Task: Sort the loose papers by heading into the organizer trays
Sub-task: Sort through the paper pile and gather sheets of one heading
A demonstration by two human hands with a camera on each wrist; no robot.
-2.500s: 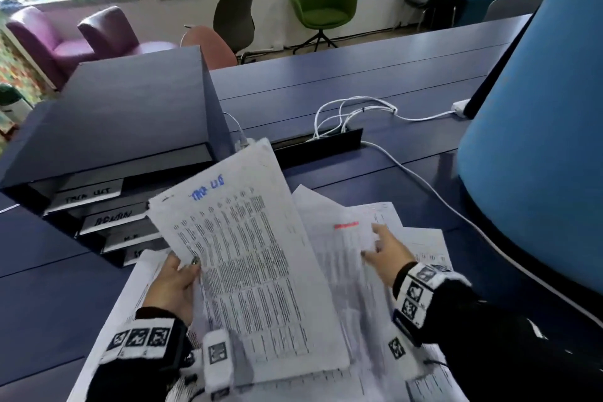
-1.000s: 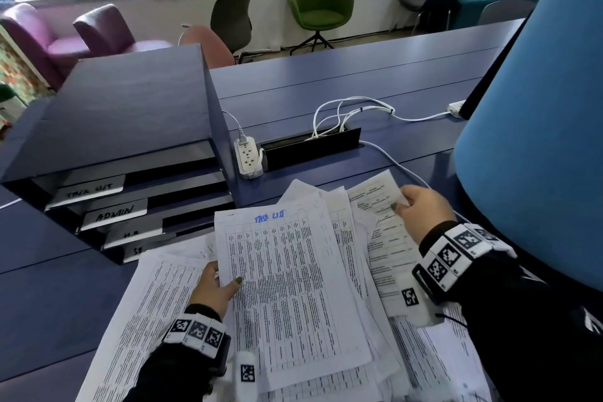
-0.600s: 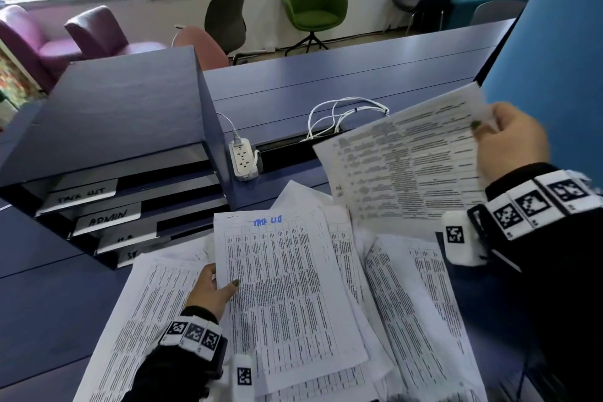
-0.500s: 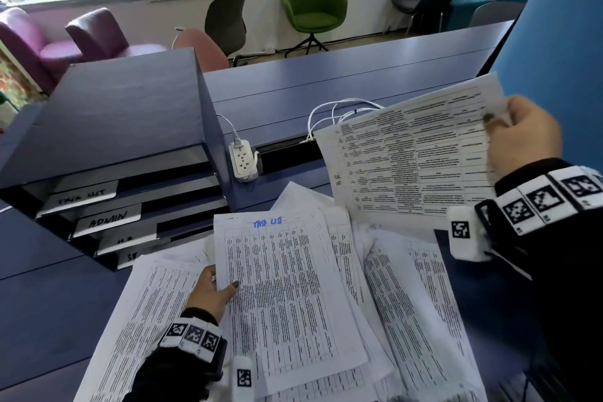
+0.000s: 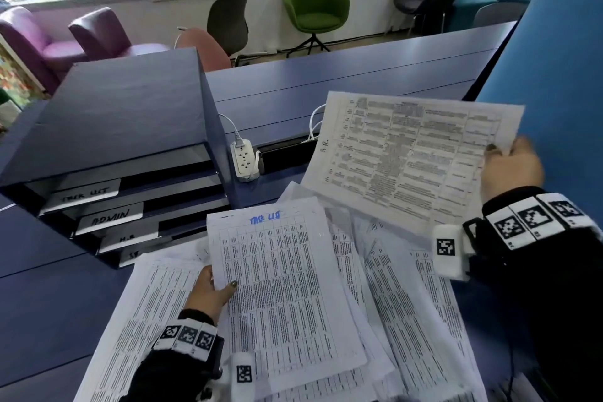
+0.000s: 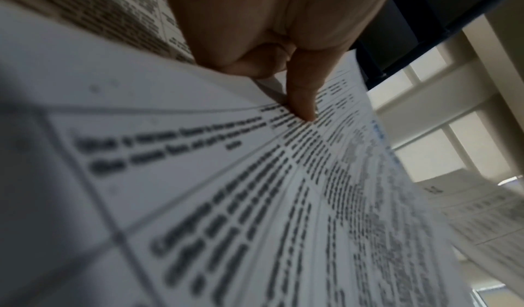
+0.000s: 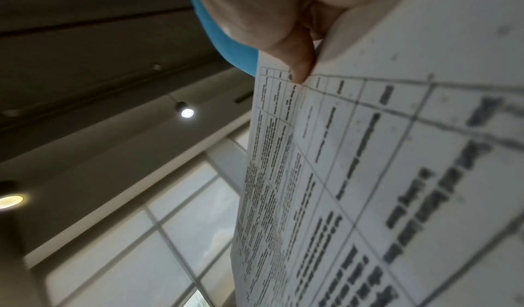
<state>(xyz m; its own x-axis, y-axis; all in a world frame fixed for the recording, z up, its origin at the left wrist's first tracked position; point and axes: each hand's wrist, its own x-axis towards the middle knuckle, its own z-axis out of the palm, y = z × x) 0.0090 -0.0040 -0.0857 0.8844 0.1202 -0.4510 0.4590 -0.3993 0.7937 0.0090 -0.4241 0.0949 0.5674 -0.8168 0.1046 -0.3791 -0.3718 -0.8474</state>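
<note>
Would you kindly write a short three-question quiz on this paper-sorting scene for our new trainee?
1. True or false: the right hand holds its sheet flat on the desk.
2. The handwritten heading on the raised sheet matches which organizer tray label: A) TASK LIST, B) ADMIN, C) H.R?
3. Fill in: the left hand grips the edge of the sheet headed in ____ ink.

Key:
1. False; it is lifted above the paper pile.
2. C.
3. Blue.
</note>
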